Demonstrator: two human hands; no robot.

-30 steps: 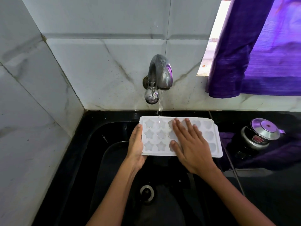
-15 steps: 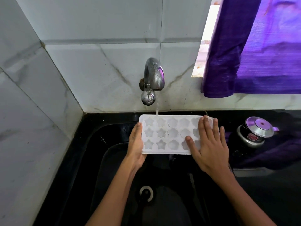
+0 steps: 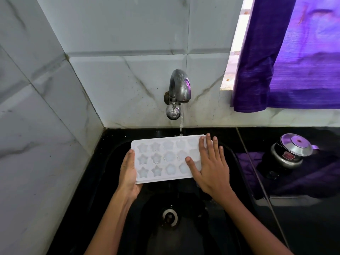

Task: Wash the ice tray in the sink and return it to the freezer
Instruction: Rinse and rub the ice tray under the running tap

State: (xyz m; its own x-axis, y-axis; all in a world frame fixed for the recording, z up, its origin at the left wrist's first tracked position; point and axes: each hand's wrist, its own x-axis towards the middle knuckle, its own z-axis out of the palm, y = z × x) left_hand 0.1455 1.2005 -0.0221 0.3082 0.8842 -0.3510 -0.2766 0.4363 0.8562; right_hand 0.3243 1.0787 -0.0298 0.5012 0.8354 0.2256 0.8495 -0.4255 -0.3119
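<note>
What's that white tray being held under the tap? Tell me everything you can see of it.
The ice tray is a white, slightly translucent rectangle, plastic by its look, with three rows of star and flower-shaped moulds and a flat rim. It is held about level, moulds up, over the black sink. A thin stream from the tap lands near its far edge. The left hand grips its left end; the right hand lies flat over its right end.
</note>
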